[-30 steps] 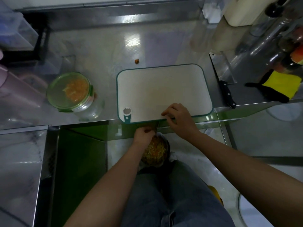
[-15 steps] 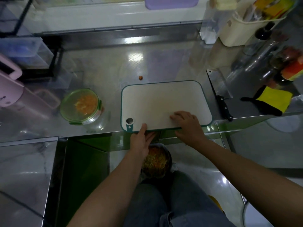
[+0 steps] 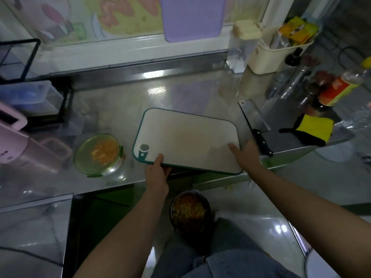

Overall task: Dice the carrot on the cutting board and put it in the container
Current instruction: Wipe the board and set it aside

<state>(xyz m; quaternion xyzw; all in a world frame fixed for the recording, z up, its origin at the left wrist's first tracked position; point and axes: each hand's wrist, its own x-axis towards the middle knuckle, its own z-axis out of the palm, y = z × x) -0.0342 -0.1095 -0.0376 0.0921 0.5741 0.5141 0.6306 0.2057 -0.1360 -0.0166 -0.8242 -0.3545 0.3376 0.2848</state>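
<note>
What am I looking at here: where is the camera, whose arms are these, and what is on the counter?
There is no machine: a person works with bare hands, and the single camera sits on their head, looking forward and down, so the arms enter from the bottom. The left hand grips the near edge of the bare white board, thumb on top; the right hand holds its near right corner. Left of the board on the steel counter stands a round container with orange carrot pieces inside. A knife lies right of the board, and a yellow cloth beyond it. Below the counter, between the arms, a dark bowl holds chopped scraps.
</note>
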